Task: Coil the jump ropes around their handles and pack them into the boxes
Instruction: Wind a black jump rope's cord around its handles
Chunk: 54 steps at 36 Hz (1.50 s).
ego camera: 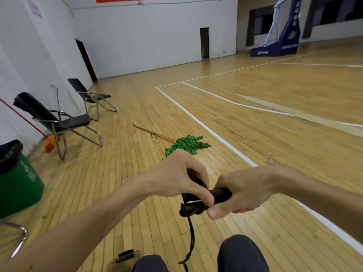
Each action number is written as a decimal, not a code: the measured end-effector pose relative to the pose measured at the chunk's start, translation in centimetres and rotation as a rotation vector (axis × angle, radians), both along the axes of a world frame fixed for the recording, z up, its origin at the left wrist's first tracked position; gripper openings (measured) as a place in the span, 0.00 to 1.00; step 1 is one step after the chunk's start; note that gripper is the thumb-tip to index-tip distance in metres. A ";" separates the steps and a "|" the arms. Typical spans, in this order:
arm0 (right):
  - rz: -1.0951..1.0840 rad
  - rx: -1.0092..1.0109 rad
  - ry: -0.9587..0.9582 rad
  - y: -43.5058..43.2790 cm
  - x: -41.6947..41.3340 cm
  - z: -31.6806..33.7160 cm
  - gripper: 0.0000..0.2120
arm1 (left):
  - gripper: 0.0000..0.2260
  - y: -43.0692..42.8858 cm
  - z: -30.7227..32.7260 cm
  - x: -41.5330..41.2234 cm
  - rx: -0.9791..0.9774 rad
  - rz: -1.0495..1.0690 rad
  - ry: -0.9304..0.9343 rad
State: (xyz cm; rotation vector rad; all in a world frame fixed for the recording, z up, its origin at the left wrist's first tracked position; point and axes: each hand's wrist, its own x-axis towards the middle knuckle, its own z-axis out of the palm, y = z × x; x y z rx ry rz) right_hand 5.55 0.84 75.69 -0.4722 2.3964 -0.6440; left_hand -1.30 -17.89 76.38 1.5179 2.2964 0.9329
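Black foam jump-rope handles (220, 194) gripped: my left hand (176, 173) curls over the wound part, my right hand (249, 191) clamps the end. Thin black cord (191, 236) dangles (coiling unfinished, boxing pending).

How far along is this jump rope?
Done: a few rope turns seem wrapped on the black handles. In hand: left hand and right hand both grip that bundle. Left: the rope tail hanging down needs coiling, then packing into the clear box below.

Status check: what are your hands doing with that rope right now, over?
Left hand and right hand both gripping black jump-rope handles. Black cord partly wound, tail hanging loose. Nothing in the way.
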 end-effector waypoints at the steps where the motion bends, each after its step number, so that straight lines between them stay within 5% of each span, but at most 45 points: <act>1: -0.013 -0.006 0.012 0.0 0.1 0.0 0.28 | 0.11 0.1 -0.1 0.0 0.010 0.003 -0.007; 20: -0.073 -0.193 0.210 0.5 0.7 -0.2 0.28 | 0.09 0.9 -1.0 -0.7 0.270 0.041 -0.287; 26: -0.103 -0.361 0.267 0.9 0.3 0.5 0.25 | 0.38 1.4 -1.9 -1.1 0.348 0.063 -0.356; 31: -0.189 -0.434 0.346 1.8 -0.5 1.1 0.25 | 0.16 1.1 -2.7 -1.3 0.372 0.136 -0.386; 39: -0.411 -0.452 0.499 2.7 -2.2 0.7 0.26 | 0.18 2.2 -3.8 -0.3 0.384 0.303 -0.488; 44: -0.520 -0.363 0.548 3.5 -3.3 -0.7 0.28 | 0.12 2.6 -4.3 -0.4 0.216 0.373 -0.273; 51: -0.599 -0.168 0.533 3.2 -4.5 -3.2 0.32 | 0.12 2.6 -3.1 0.6 -0.286 0.351 0.475; 54: -0.605 -0.155 0.430 2.6 -4.3 -3.7 0.30 | 0.12 2.4 -2.0 0.5 -0.394 0.288 0.641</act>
